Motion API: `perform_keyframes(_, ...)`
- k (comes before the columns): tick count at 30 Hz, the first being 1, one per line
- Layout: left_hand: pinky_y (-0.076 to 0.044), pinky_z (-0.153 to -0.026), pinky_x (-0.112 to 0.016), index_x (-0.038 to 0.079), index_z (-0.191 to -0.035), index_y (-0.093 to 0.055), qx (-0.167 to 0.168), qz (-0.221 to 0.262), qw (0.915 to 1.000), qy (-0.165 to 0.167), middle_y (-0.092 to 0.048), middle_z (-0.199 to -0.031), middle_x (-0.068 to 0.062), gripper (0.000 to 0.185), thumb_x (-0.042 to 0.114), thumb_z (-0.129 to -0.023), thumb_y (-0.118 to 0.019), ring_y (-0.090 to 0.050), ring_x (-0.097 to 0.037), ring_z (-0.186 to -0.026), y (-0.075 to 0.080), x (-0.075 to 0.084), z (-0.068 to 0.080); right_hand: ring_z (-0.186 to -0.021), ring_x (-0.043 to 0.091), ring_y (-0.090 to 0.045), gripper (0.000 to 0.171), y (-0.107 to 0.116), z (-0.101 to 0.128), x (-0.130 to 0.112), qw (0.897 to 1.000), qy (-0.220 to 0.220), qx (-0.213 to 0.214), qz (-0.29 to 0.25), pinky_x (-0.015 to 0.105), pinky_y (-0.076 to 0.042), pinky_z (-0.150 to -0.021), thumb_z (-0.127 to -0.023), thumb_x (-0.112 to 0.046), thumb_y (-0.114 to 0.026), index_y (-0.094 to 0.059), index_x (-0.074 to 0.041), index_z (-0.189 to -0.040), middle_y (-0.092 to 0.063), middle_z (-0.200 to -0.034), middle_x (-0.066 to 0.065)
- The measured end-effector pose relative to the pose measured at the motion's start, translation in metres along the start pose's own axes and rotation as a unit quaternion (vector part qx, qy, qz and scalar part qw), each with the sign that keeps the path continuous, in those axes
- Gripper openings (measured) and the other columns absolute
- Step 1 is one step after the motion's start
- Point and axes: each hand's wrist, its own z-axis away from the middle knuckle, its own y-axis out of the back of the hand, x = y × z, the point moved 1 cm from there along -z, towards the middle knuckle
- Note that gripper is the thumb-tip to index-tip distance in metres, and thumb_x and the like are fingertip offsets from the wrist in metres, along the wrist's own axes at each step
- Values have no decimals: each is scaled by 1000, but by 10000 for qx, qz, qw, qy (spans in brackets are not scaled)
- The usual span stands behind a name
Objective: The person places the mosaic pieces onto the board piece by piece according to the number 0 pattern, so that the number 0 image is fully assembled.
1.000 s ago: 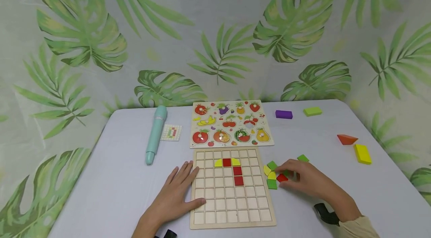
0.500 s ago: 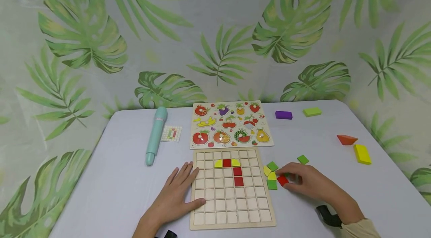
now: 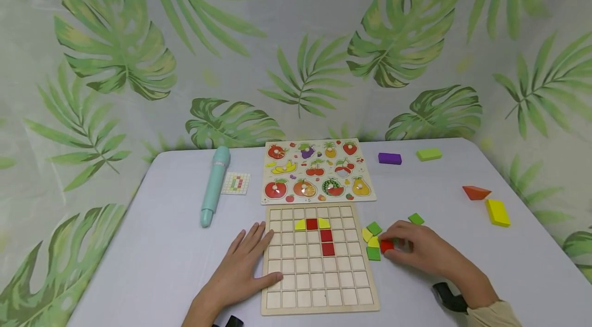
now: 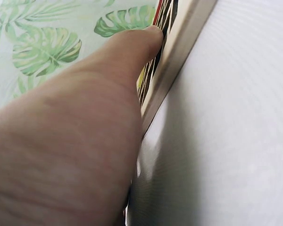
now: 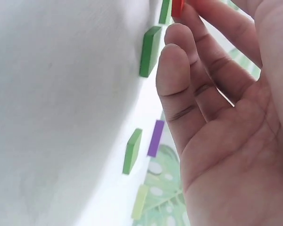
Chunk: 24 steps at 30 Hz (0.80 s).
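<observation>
My left hand rests with spread fingers along the left edge of a wooden grid board, thumb over its squares. In the left wrist view the thumb lies at the rim of that board. Red and yellow tiles sit in some upper squares, among them a red square tile. Right of the board, my right hand pinches another red tile between thumb and fingertips, close over the cloth. The right wrist view shows this red tile at the top, partly cut off.
Green tiles and yellow tiles lie between board and right hand. Behind stands a fruit puzzle. A turquoise tube and a pattern card are at left; a purple block and a yellow block at right.
The red tile has turned and shifted slightly in the right fingers, now lying straighter near the yellow tiles. My left hand and the board have stayed put.
</observation>
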Motion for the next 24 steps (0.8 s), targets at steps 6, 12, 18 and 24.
perform_keyframes(6, -9, -130, -46, 17, -162, -36, -1, 24, 10000, -11, -23, -172, -3, 100, 75, -86, -64, -14, -21, -160, 0, 1, 0, -88, 4, -54, 26, -3, -5, -11, 9999, 114, 73, 25, 20, -49, -70, -89, -27, -82, -77, -25, -115, -66, -107, -17)
perform_keyframes(12, -10, -130, -47, 17, -162, -36, -45, 0, 10000, 48, -24, -171, -3, 100, 75, -86, -63, -14, -22, -160, 0, 2, 0, -87, 4, -56, 24, -9, -13, -28, 9996, 225, -45, -145, 20, -50, -68, -91, -30, -81, -76, -25, -114, -65, -105, -17)
perform_keyframes(18, -9, -130, -46, 17, -162, -36, -35, 13, 10000, 34, -23, -172, -3, 99, 75, -86, -63, -14, -21, -161, 1, 2, -1, -89, 4, -57, 27, -17, -21, -47, 9989, 411, -138, -158, 21, -52, -72, -90, -33, -81, -76, -25, -116, -65, -108, -18)
perform_keyframes(24, -8, -130, -44, 16, -161, -37, -68, -8, 10000, 7, -23, -171, -4, 98, 75, -87, -63, -13, -21, -161, 0, -1, -1, -99, 5, -57, 27, -32, -29, -59, 9986, 393, -327, -141, 25, -55, -82, -92, -39, -78, -75, -29, -117, -64, -113, -21)
